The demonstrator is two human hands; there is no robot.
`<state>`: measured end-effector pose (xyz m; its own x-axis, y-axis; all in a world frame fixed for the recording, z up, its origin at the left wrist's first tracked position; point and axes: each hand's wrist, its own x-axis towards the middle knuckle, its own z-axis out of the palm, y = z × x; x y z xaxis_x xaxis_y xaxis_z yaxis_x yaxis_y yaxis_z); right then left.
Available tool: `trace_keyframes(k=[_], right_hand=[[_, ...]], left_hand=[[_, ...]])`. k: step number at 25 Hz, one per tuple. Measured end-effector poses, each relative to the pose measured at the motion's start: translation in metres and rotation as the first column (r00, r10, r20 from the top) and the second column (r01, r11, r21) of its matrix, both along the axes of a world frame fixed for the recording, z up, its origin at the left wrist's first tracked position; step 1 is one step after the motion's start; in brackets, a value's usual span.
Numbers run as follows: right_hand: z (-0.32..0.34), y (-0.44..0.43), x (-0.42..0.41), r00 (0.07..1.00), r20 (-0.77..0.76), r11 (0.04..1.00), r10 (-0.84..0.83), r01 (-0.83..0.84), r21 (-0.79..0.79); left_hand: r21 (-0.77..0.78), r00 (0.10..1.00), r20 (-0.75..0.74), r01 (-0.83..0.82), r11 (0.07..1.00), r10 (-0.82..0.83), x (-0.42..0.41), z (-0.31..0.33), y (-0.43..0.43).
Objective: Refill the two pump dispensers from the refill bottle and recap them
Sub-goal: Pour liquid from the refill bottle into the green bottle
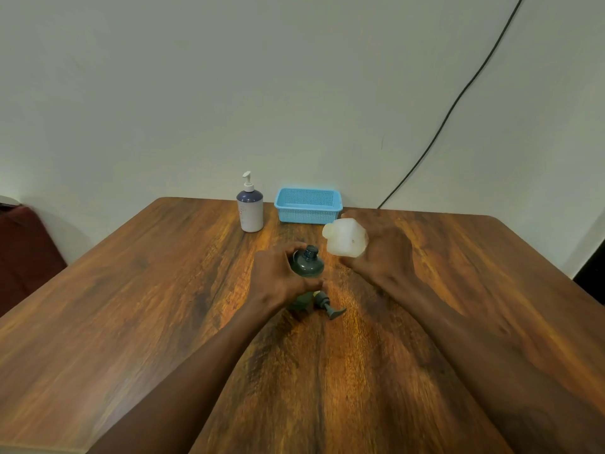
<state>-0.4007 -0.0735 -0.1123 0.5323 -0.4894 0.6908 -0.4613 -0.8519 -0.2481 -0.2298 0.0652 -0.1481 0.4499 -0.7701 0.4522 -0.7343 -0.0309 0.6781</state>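
Note:
My left hand [278, 276] wraps around a dark green dispenser bottle [307, 265] standing mid-table, its neck uncapped. Its dark pump head [329, 306] lies on the wooden table [131, 306] just in front of the bottle. My right hand [379, 253] holds a translucent white refill bottle [345, 237], tilted with its mouth pointing left toward the green bottle's opening, a little above and to the right of it. A white dispenser with a dark blue top [250, 208] and its white pump screwed on stands farther back.
A light blue plastic basket [307, 206] sits at the table's far edge next to the white dispenser. A black cable [458, 99] hangs down the wall behind the table. A dark red seat [23, 244] stands at the left.

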Motion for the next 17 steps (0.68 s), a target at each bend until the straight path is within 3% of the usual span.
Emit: trace_keyframes(k=[8, 17], right_hand=[[-0.020, -0.015, 0.005, 0.994, 0.069, 0.924, -0.083, 0.051, 0.378], [-0.024, -0.030, 0.005, 0.995, 0.091, 0.860, -0.029, -0.022, 0.511]], left_hand=[[0.015, 1.000, -0.023, -0.019, 1.000, 0.019, 0.009, 0.000, -0.001], [-0.015, 0.998, -0.050, -0.024, 1.000, 0.023, 0.011, -0.003, 0.002]])
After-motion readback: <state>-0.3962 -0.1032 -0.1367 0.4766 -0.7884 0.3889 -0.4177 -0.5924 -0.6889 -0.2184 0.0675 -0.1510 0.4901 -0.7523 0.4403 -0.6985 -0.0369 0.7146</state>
